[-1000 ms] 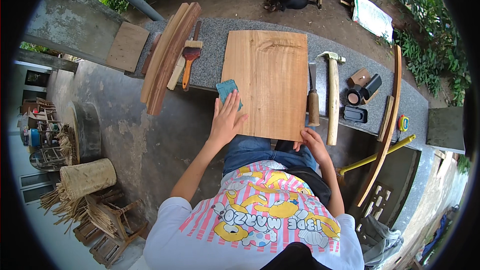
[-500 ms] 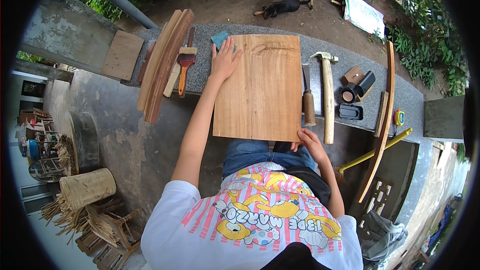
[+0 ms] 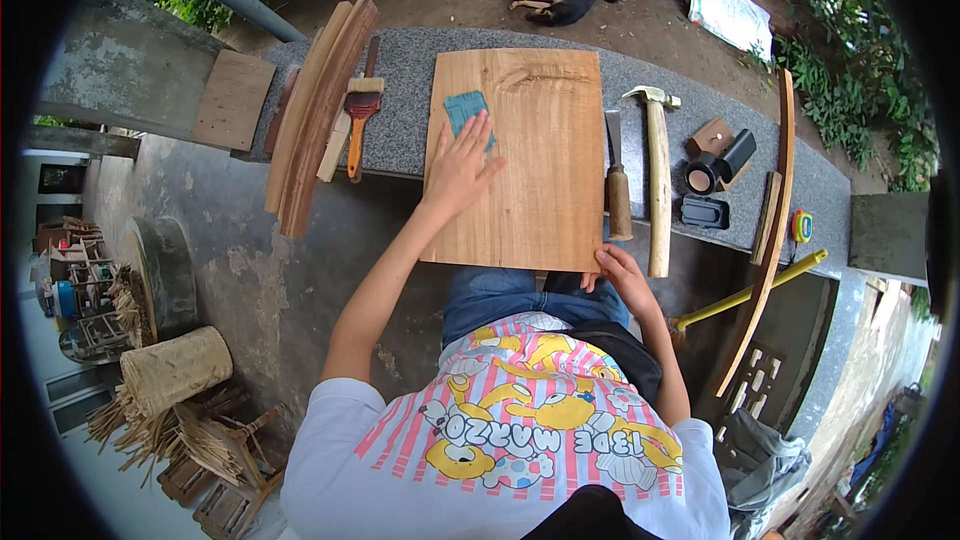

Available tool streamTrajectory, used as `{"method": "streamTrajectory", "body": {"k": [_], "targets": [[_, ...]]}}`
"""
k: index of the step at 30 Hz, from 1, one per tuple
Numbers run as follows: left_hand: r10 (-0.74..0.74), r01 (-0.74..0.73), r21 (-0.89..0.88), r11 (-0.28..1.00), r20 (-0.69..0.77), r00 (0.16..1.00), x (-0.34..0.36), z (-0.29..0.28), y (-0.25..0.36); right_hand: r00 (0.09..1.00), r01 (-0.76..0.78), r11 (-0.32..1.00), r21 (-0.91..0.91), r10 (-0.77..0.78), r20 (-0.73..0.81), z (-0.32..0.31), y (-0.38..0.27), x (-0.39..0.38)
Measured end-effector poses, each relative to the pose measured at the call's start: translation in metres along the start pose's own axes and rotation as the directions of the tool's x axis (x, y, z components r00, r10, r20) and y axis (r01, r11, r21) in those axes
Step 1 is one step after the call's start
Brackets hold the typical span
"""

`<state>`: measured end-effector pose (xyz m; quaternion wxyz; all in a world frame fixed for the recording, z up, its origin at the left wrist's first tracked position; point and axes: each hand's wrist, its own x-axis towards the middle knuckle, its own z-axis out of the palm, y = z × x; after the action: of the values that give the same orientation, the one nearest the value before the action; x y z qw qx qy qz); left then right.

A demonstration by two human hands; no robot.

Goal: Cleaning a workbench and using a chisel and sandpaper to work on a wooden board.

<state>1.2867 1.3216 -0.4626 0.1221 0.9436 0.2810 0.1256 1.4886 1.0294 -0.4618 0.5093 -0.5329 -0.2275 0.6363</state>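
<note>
A flat wooden board (image 3: 540, 170) with a dark knot at its far end lies over the stone ledge, its near end above my lap. My left hand (image 3: 462, 168) rests flat on the board's left half, fingers stretched out. Beneath those fingertips is a teal piece of what looks like sandpaper (image 3: 464, 108), its far part showing and the rest covered. At the near right corner my right hand (image 3: 622, 275) grips the board's edge, thumb on top and the other fingers partly hidden below.
Right of the board are a chisel (image 3: 617, 180), a hammer (image 3: 656, 180), small black and wooden pieces (image 3: 712, 165), a tape measure (image 3: 802, 226) and a long curved strip (image 3: 768, 270). Leftward lie a brush (image 3: 362, 125) and wooden strips (image 3: 322, 120). A dog (image 3: 568, 0) lies beyond the ledge.
My left hand and the teal sandpaper have come from the board's far left corner nearer to me, onto its left half. My right hand keeps its grip. The dog has shifted its legs.
</note>
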Motion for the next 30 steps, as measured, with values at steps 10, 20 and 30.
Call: {"method": "streamTrajectory", "body": {"k": [10,20,30], "targets": [[-0.09,0.093,0.06,0.994,-0.062,0.994,0.109,0.017,-0.073,0.995,-0.086,0.921,-0.379,0.1,0.018,-0.043,-0.004,-0.062],[-0.038,0.039,0.0,0.999,0.157,0.987,-0.079,-0.007,0.059,0.822,-0.57,0.765,-0.302,0.533,-0.201,-0.005,-0.031,-0.185],[-0.022,0.013,0.041,0.999,0.218,0.976,-0.089,-0.016,0.065,0.95,-0.309,0.789,-0.532,0.276,-0.143,0.015,-0.034,-0.193]]}}
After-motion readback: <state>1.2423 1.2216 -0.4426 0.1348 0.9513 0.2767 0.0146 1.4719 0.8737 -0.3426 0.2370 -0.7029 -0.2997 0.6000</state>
